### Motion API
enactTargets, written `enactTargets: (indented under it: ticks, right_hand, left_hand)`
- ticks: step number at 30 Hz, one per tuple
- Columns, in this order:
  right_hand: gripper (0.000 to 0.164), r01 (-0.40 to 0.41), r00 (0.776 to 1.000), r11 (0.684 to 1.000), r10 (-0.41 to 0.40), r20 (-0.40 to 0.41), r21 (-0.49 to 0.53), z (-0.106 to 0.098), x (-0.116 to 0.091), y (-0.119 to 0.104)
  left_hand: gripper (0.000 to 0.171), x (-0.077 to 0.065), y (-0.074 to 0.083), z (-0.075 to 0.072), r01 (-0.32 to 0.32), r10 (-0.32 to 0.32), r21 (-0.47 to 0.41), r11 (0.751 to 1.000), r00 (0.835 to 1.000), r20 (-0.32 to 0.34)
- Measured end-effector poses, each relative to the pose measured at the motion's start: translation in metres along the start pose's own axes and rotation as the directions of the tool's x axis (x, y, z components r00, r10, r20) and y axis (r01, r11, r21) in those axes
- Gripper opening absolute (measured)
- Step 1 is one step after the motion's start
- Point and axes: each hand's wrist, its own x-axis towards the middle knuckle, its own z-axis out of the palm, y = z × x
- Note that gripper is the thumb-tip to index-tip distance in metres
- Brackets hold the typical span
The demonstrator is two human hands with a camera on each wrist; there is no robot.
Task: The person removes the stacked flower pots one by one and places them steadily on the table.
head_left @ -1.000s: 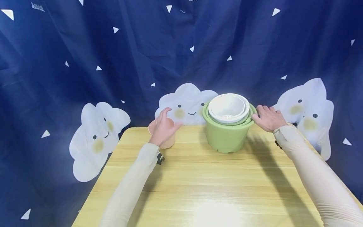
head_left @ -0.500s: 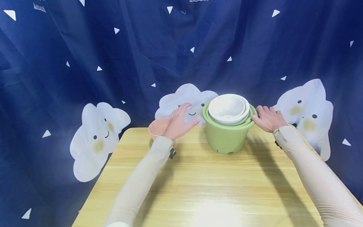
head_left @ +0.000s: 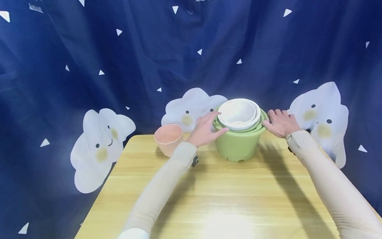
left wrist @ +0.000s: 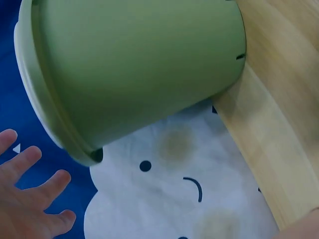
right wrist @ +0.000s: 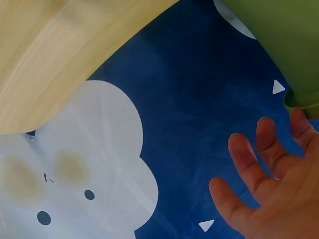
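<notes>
A large green flowerpot [head_left: 237, 147] stands upright on the wooden table, with smaller pots nested inside it. The topmost is a white pot [head_left: 239, 114] whose base shows small holes. My left hand [head_left: 205, 132] is at the green pot's left side, thumb and fingers spread toward the rim; in the left wrist view its fingers [left wrist: 37, 191] look slightly apart from the pot. At the right side of the rim is my right hand [head_left: 281, 124], fingers loosely spread. One fingertip [right wrist: 299, 117] touches the rim in the right wrist view; the thumb is hidden there.
A small pink flowerpot [head_left: 168, 136] stands upright near the table's back left, beside my left forearm. The wooden table [head_left: 215, 192] ends at a dark blue curtain [head_left: 143, 59] printed with white clouds and triangles.
My left hand has moved right from over the pink flowerpot to the green flowerpot's left rim, uncovering the pink one. My right hand has stayed at the green rim.
</notes>
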Motion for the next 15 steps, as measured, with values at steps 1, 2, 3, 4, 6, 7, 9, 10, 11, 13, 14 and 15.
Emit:
enactTargets:
  ticks: [1, 2, 3, 4, 6, 7, 9, 10, 11, 13, 14, 15]
  right_hand:
    - [0.045, -0.001, 1.0, 1.0, 0.001, -0.006, -0.001, -0.001, 0.0, 0.0]
    - [0.045, -0.001, 1.0, 1.0, 0.001, -0.01, -0.001, -0.001, 0.0, 0.0]
    - [0.045, -0.003, 1.0, 1.0, 0.003, -0.012, -0.001, -0.002, 0.001, 0.0]
    - [0.045, -0.004, 1.0, 1.0, 0.004, -0.012, -0.002, -0.002, 0.001, 0.0]
    - [0.046, -0.006, 1.0, 1.0, 0.006, -0.006, -0.004, -0.003, 0.001, 0.0]
    - [0.047, -0.006, 1.0, 1.0, 0.006, 0.0, -0.003, -0.003, 0.001, 0.0]
    - [0.048, -0.008, 1.0, 1.0, 0.008, 0.01, -0.003, -0.003, 0.001, -0.001]
    - [0.048, -0.008, 1.0, 1.0, 0.008, 0.015, -0.003, -0.002, 0.0, -0.001]
    - [0.048, -0.009, 1.0, 1.0, 0.009, 0.019, -0.002, -0.002, 0.0, -0.001]
    - [0.048, -0.01, 1.0, 1.0, 0.01, 0.02, 0.0, -0.002, 0.0, -0.001]
    - [0.049, -0.012, 1.0, 1.0, 0.012, 0.02, 0.0, -0.001, 0.0, -0.001]
    - [0.048, -0.013, 1.0, 1.0, 0.013, 0.02, -0.001, -0.001, -0.001, -0.001]
  left_hand:
    - [0.08, 0.001, 0.002, 0.001, 0.002, -0.002, 0.0, 1.0, 1.0, 0.005]
    - [0.079, 0.002, 0.003, 0.003, 0.002, -0.002, 0.0, 1.0, 1.0, 0.009]
    - [0.079, 0.003, 0.004, 0.004, 0.003, -0.003, -0.001, 1.0, 1.0, 0.013]
    - [0.079, 0.004, 0.004, 0.006, 0.006, -0.006, 0.006, 1.0, 1.0, 0.018]
    - [0.078, 0.006, 0.005, 0.008, 0.011, -0.011, 0.019, 1.0, 1.0, 0.026]
    - [0.078, 0.006, 0.006, 0.01, 0.013, -0.013, 0.024, 1.0, 1.0, 0.027]
    - [0.078, 0.007, 0.007, 0.012, 0.02, -0.021, 0.03, 0.999, 0.999, 0.029]
    - [0.078, 0.007, 0.007, 0.013, 0.023, -0.024, 0.031, 0.999, 0.999, 0.027]
    - [0.078, 0.007, 0.008, 0.014, 0.024, -0.025, 0.033, 0.999, 0.999, 0.027]
    - [0.079, 0.008, 0.01, 0.016, 0.028, -0.029, 0.029, 0.999, 0.999, 0.035]
    - [0.079, 0.008, 0.011, 0.017, 0.029, -0.03, 0.027, 0.999, 0.999, 0.041]
    - [0.079, 0.009, 0.012, 0.019, 0.027, -0.028, 0.026, 0.999, 0.999, 0.044]
